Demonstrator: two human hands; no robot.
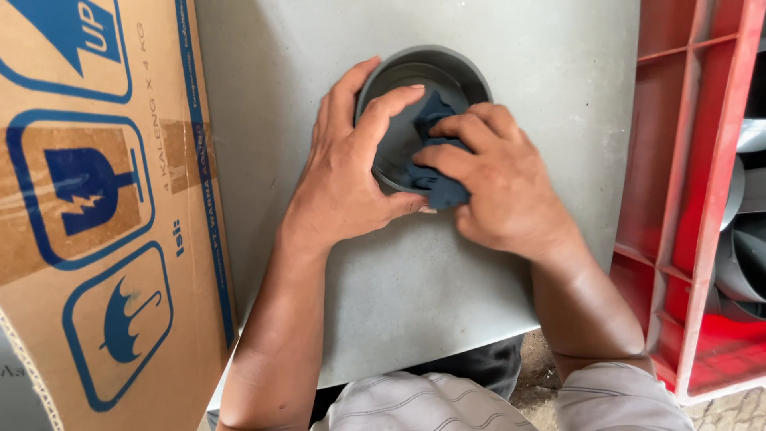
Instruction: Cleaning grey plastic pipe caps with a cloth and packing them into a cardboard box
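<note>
A grey round pipe fitting (447,62) stands open end up on a grey table top (415,287). My left hand (347,172) wraps around its near left rim, with the index finger reaching over the edge into the opening. My right hand (499,183) presses a dark blue cloth (435,172) against the inner wall and over the near rim. Most of the fitting's near side is hidden behind both hands.
A brown cardboard box (104,199) with blue printed symbols lies along the left edge of the table. A red plastic crate (690,191) stands at the right, with more grey round fittings (746,239) behind it. Bare ground shows below the table edge.
</note>
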